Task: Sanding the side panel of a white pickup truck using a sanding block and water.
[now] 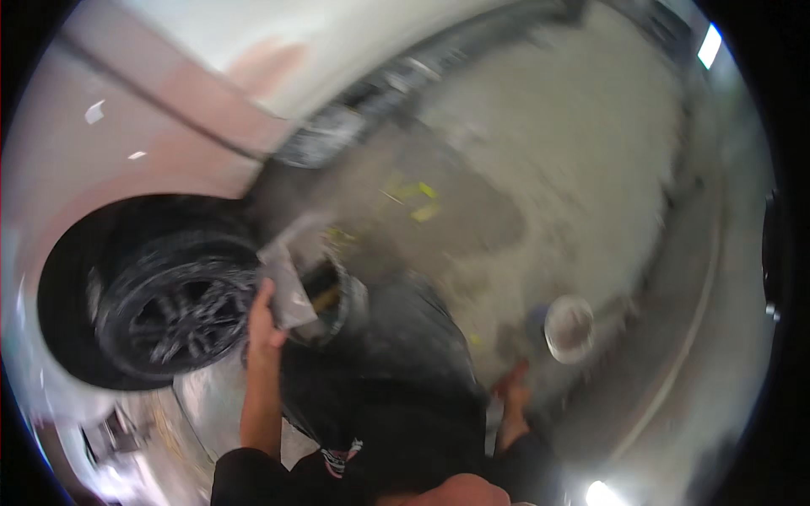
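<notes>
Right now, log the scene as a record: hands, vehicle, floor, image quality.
left_hand: left hand holding a flat pale grey sheet
right_hand: right hand near a round white container; blurred, grip unclear
vehicle: pale car body with pinkish patches; dark spoked wheel left of the left hand
floor: yellow pieces scattered ahead
image_quality: motion blur, fine detail lost

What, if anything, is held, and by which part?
The left hand holds a grey sheet by its left edge; the right hand is too blurred to tell.

Left hand (266, 320) gripping, forearm (262, 401) extended, right hand (511, 384) blurred beside body (405, 422)
</notes>
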`<state>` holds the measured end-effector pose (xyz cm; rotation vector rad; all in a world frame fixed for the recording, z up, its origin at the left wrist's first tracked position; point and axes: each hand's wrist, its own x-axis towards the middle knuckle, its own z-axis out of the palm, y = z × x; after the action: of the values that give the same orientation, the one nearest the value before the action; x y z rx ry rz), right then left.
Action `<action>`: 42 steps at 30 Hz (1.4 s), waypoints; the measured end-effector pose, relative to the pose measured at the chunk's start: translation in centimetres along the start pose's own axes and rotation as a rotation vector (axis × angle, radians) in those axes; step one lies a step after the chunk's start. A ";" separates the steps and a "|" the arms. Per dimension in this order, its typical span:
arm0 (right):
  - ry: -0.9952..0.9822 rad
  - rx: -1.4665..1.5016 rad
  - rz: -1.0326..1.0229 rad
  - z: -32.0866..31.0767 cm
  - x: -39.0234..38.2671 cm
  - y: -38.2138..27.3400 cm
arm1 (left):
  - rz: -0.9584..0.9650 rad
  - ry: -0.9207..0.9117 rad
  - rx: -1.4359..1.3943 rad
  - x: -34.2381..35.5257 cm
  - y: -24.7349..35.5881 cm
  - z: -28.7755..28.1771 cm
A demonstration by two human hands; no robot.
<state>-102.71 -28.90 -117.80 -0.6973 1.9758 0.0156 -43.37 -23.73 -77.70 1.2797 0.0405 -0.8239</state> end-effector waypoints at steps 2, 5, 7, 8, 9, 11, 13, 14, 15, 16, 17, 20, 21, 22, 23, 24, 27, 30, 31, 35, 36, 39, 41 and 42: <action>0.047 -0.002 -0.061 1.3 -6.3 -4.1 | 0.038 -0.054 -0.089 -1.6 0.8 -4.1; 0.193 -0.394 -0.474 4.1 -2.3 -1.9 | 0.071 -0.052 -0.200 -3.0 1.0 -8.1; 0.245 -0.425 -0.541 4.3 -1.3 -2.7 | 0.050 0.014 -0.259 -3.8 0.4 -8.9; 0.242 -0.401 -0.547 5.2 -0.9 -2.6 | 0.064 -0.018 -0.294 -3.7 0.4 -9.3; 0.237 -0.378 -0.555 5.7 -0.7 -2.5 | 0.058 -0.034 -0.275 -3.5 0.3 -9.5; 0.234 -0.351 -0.581 6.8 -0.2 -2.5 | 0.035 -0.091 -0.269 -3.4 0.0 -7.9; 0.252 -0.330 -0.614 7.4 0.4 -2.8 | 0.015 -0.016 -0.141 -3.3 1.1 -6.3; 0.261 -0.321 -0.641 7.8 1.2 -3.2 | 0.027 -0.042 -0.155 -2.2 0.8 -6.1; 0.267 -0.306 -0.679 8.0 1.9 -3.5 | 0.066 -0.103 -0.151 -1.1 0.5 -6.1; 0.287 -0.284 -0.724 7.8 2.8 -3.5 | 0.096 -0.167 -0.145 -0.2 0.4 -5.9; 0.308 -0.257 -0.769 7.5 3.6 -3.7 | 0.058 -0.195 -0.169 0.7 1.1 -4.6; 0.313 -0.145 -1.082 5.7 3.6 -7.6 | 0.037 -0.363 -0.210 3.9 3.1 -0.8; 0.271 -0.076 -1.337 5.2 2.8 -9.9 | 0.031 -0.390 -0.212 5.2 3.4 0.2; 0.198 -0.006 -1.242 3.9 -0.6 -12.5 | 0.022 -0.387 -0.235 6.9 3.4 1.2; 0.096 0.038 -1.164 2.6 -8.3 -17.7 | 0.031 -0.342 -0.281 7.6 3.8 0.2; 0.002 0.079 -1.082 1.6 -16.4 -23.2 | 0.051 -0.312 -0.305 8.4 4.0 -1.2; 0.145 0.145 -1.271 -4.8 -25.2 -29.6 | 0.001 -0.384 -0.363 9.2 3.9 2.3; 0.310 0.095 -1.616 -8.5 -27.3 -37.1 | -0.115 -0.269 -0.377 9.2 4.2 3.9; 0.364 0.095 -1.624 -8.6 -30.6 -40.0 | -0.110 -0.240 -0.329 8.5 4.8 4.2; 0.314 0.181 -1.750 -3.6 -39.5 -48.8 | -0.072 -0.281 -0.366 10.1 3.1 3.1; 0.260 0.137 -1.732 -1.2 -42.1 -49.9 | -0.084 -0.272 -0.369 10.1 2.9 2.9; 0.128 0.038 -1.834 5.6 -44.5 -53.0 | -0.045 -0.323 -0.382 9.9 4.5 2.9; 0.056 0.036 -1.829 9.9 -45.7 -53.5 | -0.035 -0.311 -0.408 10.0 5.0 2.9; -0.151 0.118 -1.769 11.6 -46.9 -53.1 | -0.048 -0.297 -0.398 9.4 5.7 3.0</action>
<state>-52.25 -47.99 -70.43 -2.0004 0.6594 -1.0297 -34.61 -30.85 -76.37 0.7783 -0.0030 -0.9842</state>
